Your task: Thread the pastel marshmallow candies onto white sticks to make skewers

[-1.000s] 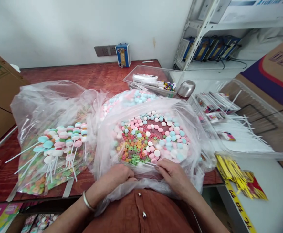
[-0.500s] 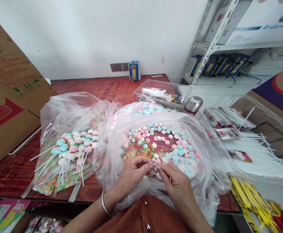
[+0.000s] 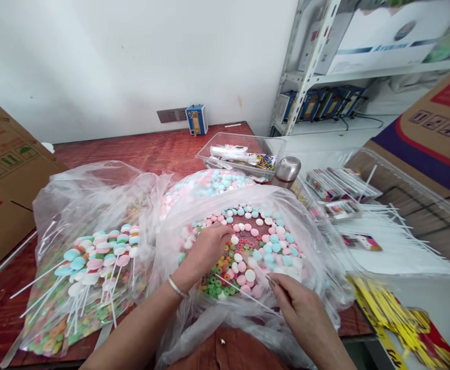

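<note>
The left hand [image 3: 209, 246] is stretched forward over the sweets, its fingertips drawn close together and pointed down to the right; whether a sweet is pinched there cannot be told. In the right hand [image 3: 296, 303], held lower and nearer the body with its back turned up, the tip of a white stick [image 3: 267, 277] is pinched between thumb and forefinger.

Half a second ago both hands were joined at a stick; now they have been parted, so the left is freed to reach among the sweets.

Between the hands, a second stick [image 3: 244, 292] is slanted across green rings [image 3: 212, 289]; whether it is also gripped cannot be told. Just right of the left fingertips, pastel discs [image 3: 274, 247] are scattered inside an open bag [image 3: 286, 205]. Well left of both hands, finished lollipops [image 3: 100, 246] are heaped.
</note>
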Action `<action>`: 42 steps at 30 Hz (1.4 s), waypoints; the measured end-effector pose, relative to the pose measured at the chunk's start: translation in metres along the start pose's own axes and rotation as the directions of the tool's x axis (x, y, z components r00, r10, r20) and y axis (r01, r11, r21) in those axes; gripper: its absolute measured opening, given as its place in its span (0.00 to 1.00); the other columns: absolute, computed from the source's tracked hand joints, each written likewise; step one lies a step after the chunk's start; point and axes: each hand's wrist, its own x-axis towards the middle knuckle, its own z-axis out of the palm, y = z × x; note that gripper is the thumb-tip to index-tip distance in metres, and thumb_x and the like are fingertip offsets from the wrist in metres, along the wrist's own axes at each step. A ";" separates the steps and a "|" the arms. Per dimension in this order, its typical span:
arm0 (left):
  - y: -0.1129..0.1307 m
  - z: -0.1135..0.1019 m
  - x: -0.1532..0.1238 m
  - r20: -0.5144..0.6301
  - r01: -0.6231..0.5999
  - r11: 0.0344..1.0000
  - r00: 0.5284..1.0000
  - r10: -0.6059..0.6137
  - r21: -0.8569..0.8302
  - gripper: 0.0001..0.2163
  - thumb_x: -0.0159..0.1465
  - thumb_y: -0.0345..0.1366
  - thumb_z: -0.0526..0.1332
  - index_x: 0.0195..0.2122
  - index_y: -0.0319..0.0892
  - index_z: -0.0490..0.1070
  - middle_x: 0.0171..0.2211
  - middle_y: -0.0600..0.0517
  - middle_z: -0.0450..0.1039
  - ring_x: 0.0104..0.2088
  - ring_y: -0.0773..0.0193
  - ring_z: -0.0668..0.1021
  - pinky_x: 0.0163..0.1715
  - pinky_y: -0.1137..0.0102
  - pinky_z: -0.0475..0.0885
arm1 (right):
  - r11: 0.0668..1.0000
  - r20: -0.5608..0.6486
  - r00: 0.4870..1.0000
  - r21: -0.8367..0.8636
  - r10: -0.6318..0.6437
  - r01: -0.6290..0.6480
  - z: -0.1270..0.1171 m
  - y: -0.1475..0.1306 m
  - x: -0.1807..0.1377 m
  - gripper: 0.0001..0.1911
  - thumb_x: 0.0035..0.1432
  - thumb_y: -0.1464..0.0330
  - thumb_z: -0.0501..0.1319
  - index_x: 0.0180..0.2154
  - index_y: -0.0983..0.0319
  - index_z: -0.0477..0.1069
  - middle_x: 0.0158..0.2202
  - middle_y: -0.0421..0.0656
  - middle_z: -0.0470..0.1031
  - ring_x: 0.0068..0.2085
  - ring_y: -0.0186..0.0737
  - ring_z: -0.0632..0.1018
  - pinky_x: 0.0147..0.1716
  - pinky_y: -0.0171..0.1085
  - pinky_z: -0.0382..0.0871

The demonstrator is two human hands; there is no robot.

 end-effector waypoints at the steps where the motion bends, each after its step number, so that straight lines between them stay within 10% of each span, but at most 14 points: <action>1: 0.001 0.004 0.014 0.034 -0.033 0.998 0.999 0.031 0.050 0.13 0.66 0.28 0.53 0.41 0.43 0.78 0.40 0.46 0.78 0.42 0.57 0.77 0.46 0.65 0.70 | 1.000 -0.021 1.000 0.007 0.009 -0.009 -0.001 0.000 0.001 0.18 0.65 0.64 0.50 0.43 0.59 0.77 0.42 0.46 0.83 0.41 0.46 0.83 0.39 0.39 0.74; 6: -0.004 0.033 0.059 0.203 -0.113 0.990 0.975 0.095 0.079 0.11 0.61 0.24 0.57 0.38 0.41 0.77 0.42 0.44 0.76 0.45 0.56 0.76 0.49 0.65 0.69 | 0.997 0.004 1.000 0.068 0.026 -0.026 0.001 -0.004 0.005 0.19 0.66 0.64 0.49 0.42 0.60 0.77 0.39 0.46 0.83 0.39 0.44 0.82 0.37 0.38 0.74; 20: -0.029 0.048 0.084 0.062 0.203 0.976 0.978 -0.198 -0.082 0.12 0.66 0.41 0.55 0.43 0.44 0.74 0.39 0.52 0.80 0.38 0.61 0.80 0.40 0.69 0.72 | 0.982 0.113 0.988 0.145 0.108 -0.124 0.009 0.013 0.010 0.19 0.68 0.63 0.46 0.41 0.60 0.75 0.39 0.45 0.81 0.41 0.45 0.80 0.40 0.39 0.69; 32: -0.007 0.063 0.078 0.201 -0.016 0.994 0.980 -0.006 0.108 0.08 0.57 0.25 0.59 0.34 0.42 0.74 0.38 0.48 0.76 0.42 0.57 0.77 0.46 0.66 0.69 | 0.980 0.154 0.979 0.129 0.130 -0.150 0.012 0.013 0.010 0.18 0.68 0.64 0.46 0.38 0.61 0.74 0.37 0.45 0.79 0.40 0.45 0.78 0.39 0.39 0.68; 37: -0.013 0.048 0.079 0.110 0.074 0.982 0.989 -0.094 0.175 0.08 0.58 0.27 0.59 0.38 0.42 0.74 0.35 0.49 0.76 0.37 0.58 0.77 0.41 0.66 0.71 | 0.983 0.011 0.993 0.137 0.119 -0.119 0.000 0.014 0.012 0.17 0.68 0.62 0.48 0.34 0.60 0.72 0.32 0.42 0.78 0.35 0.41 0.78 0.35 0.35 0.68; 42: -0.003 0.026 0.048 0.037 0.003 0.970 0.999 -0.012 0.243 0.17 0.62 0.28 0.58 0.53 0.40 0.68 0.48 0.42 0.73 0.50 0.52 0.74 0.51 0.60 0.67 | 0.939 -0.200 0.960 -0.247 0.194 -0.241 -0.021 0.018 0.030 0.17 0.69 0.66 0.47 0.46 0.62 0.72 0.42 0.49 0.77 0.40 0.48 0.79 0.34 0.39 0.67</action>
